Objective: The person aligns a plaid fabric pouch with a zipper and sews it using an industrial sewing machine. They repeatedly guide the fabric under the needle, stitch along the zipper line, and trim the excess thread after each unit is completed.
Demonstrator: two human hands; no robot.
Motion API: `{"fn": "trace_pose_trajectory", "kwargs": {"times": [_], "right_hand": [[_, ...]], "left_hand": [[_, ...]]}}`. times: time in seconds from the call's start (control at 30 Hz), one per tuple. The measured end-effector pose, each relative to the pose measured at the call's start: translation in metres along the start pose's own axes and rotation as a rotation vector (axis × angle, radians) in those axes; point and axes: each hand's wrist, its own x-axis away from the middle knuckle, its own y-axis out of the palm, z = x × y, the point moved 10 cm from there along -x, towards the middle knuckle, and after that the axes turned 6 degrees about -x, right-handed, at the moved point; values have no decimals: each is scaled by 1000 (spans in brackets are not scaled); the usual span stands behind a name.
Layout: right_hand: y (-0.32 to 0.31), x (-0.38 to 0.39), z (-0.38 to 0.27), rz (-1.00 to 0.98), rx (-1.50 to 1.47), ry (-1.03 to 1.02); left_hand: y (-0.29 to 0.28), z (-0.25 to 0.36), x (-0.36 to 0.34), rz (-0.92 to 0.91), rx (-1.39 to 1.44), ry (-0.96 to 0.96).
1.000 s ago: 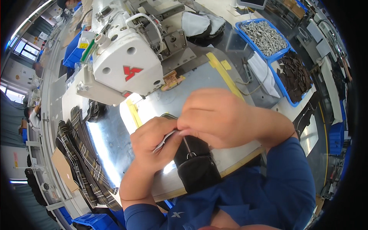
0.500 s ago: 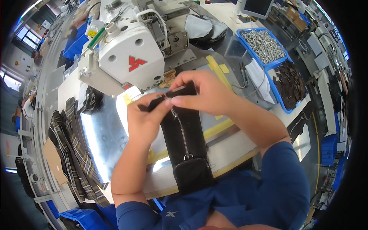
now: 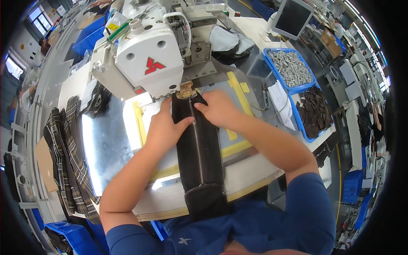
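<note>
A long black fabric piece (image 3: 212,151) with a metal zipper (image 3: 198,153) down its middle lies lengthwise toward me. Its far end reaches the brass-coloured clamp (image 3: 186,90) of a white sewing machine (image 3: 148,49); whether it is underneath the clamp I cannot tell. My left hand (image 3: 163,127) grips the left edge, its thumb on the fabric beside the zipper pull (image 3: 194,122). My right hand (image 3: 219,110) holds the right edge near the clamp, thumb on top, the other fingers partly hidden. A folded black part (image 3: 207,202) hangs at the near end, over the table edge.
Plaid and dark cloth strips (image 3: 70,157) hang at the left. Blue trays at the right hold metal hardware (image 3: 290,66) and brown pieces (image 3: 314,111). A white folded cloth (image 3: 280,95), yellow tape (image 3: 238,100) and a monitor (image 3: 292,19) are also around the machine.
Both hands have lowered the far end of the fabric piece and brought it flat up to the machine's clamp. The zipper now lies straighter, and the hands have spread to its two edges.
</note>
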Motion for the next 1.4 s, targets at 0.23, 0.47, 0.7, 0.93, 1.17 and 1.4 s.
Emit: {"fn": "trace_pose_trajectory", "kwargs": {"times": [0.23, 0.47, 0.7, 0.93, 1.17, 1.4], "right_hand": [[9, -7, -10, -19, 32, -118], [9, -20, -9, -83, 71, -157], [-9, -11, -24, 29, 149, -247], [6, 29, -60, -111, 190, -739], [17, 26, -51, -209, 248, -598], [17, 22, -51, -215, 247, -561]], "left_hand": [[11, 32, 34, 95, -449, 717], [24, 34, 14, -32, -491, 634], [22, 41, 6, -80, -490, 664], [27, 34, 6, -136, -335, 667], [28, 32, 2, -158, -285, 655], [27, 32, -1, -151, -246, 655]]}}
